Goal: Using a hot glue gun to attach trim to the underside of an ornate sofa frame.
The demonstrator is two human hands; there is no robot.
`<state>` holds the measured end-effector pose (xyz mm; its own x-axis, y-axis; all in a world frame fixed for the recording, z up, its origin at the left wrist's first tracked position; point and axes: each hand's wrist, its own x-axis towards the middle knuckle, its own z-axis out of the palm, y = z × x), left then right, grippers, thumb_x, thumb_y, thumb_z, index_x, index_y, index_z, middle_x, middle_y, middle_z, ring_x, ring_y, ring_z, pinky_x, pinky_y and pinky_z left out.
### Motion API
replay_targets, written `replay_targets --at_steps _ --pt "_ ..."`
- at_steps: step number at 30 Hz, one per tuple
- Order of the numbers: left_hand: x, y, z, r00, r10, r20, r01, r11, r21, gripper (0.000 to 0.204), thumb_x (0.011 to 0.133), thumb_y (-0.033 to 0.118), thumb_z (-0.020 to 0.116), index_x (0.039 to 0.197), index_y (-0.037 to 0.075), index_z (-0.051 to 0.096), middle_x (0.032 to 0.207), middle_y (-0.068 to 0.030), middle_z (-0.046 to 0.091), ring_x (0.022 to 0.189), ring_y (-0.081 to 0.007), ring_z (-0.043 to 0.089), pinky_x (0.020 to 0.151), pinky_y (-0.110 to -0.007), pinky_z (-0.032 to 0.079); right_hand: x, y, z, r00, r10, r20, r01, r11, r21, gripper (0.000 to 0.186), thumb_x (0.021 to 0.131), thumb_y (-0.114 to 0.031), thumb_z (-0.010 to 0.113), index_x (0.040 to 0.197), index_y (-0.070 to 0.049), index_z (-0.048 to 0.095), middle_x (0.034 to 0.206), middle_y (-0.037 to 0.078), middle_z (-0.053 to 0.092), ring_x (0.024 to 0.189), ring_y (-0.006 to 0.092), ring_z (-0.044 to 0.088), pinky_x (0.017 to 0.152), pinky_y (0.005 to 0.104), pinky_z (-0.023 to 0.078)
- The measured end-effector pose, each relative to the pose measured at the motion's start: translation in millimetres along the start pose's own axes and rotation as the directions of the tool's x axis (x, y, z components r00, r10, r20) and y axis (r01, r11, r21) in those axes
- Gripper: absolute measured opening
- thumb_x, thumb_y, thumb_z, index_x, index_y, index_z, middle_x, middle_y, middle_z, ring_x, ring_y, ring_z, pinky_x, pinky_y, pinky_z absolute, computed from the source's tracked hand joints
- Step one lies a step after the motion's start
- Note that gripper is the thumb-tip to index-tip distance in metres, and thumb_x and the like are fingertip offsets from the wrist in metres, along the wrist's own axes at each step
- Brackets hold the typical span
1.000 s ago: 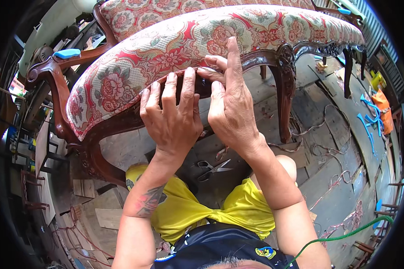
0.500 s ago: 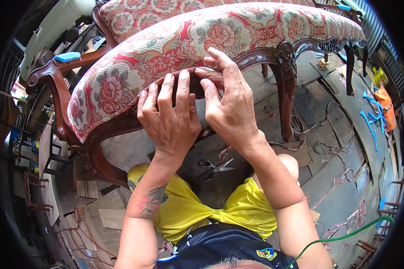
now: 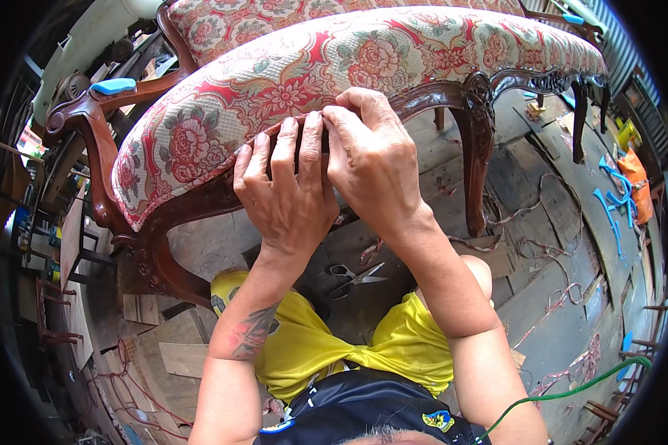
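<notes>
In front of me stands a sofa with a cushioned seat of floral upholstery fabric (image 3: 289,95) in red, cream and green. Its carved dark wooden frame (image 3: 473,122) runs along under the fabric. My left hand (image 3: 286,189) rests its spaced-out fingertips along the fabric's lower front edge, its thumb mostly hidden. Right beside it, my right hand (image 3: 371,159) has its fingers bent and pinched at the same edge; the bit of fabric between them is largely hidden. Scissors (image 3: 356,280) lie on the floor below my hands, blades apart.
Wooden sofa legs (image 3: 476,185) reach down to the floor at right. Tangled cord (image 3: 545,245) and board pieces (image 3: 182,359) lie about. Blue strips (image 3: 617,196) and an orange bag (image 3: 637,185) are at far right. A green cord (image 3: 571,395) crosses near my right arm.
My right hand's raised fingers have curled down into a pinch at the fabric edge, moving slightly left and closer to my left hand. My left hand has barely shifted.
</notes>
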<state>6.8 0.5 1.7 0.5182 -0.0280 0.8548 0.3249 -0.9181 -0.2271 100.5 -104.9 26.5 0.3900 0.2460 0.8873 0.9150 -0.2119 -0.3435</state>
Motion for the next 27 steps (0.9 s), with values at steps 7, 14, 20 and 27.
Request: replay_targets --at_steps 7,14,20,27 --pt "-1 0 -2 1.000 -0.010 0.018 0.011 1.000 -0.022 0.047 0.100 0.026 0.063 0.145 0.016 0.067 0.143 -0.0078 0.062 0.131 -0.0326 0.054 0.115 -0.051 0.039 -4 7 5 0.994 -0.100 0.040 0.102 0.993 -0.052 0.026 0.084 -0.003 0.069 0.109 0.004 0.069 0.113 0.020 0.067 0.106 0.0385 0.069 0.094 0.0446 0.058" --pt "-2 2 -2 0.999 -0.027 0.026 0.027 1.000 0.000 0.040 0.108 0.029 0.057 0.146 0.018 0.067 0.143 -0.0068 0.062 0.132 -0.0319 0.052 0.116 -0.051 0.038 -1 6 0 1.000 0.007 -0.016 -0.005 0.997 0.079 0.015 0.094 -0.003 0.066 0.108 0.000 0.062 0.105 0.021 0.066 0.100 0.0410 0.068 0.089 0.0486 0.057" --pt "-3 2 0 0.999 -0.026 0.035 0.025 1.000 0.012 0.040 0.110 0.030 0.056 0.147 0.019 0.066 0.142 -0.0069 0.063 0.132 -0.0320 0.052 0.117 -0.051 0.037 1 6 -9 0.980 0.198 -0.015 -0.187 0.945 0.267 0.006 0.100 -0.001 0.068 0.105 0.000 0.066 0.097 0.018 0.071 0.088 0.0381 0.071 0.079 0.0430 0.057" --pt "-2 3 1 0.999 -0.030 0.018 0.029 0.999 0.017 0.043 0.109 0.029 0.056 0.148 0.013 0.063 0.143 -0.0076 0.062 0.133 -0.0321 0.053 0.117 -0.051 0.037 -6 13 0 1.000 -0.021 0.011 0.019 0.991 0.134 0.022 0.089 0.001 0.069 0.110 0.002 0.073 0.109 0.018 0.069 0.105 0.0368 0.070 0.093 0.0439 0.060"
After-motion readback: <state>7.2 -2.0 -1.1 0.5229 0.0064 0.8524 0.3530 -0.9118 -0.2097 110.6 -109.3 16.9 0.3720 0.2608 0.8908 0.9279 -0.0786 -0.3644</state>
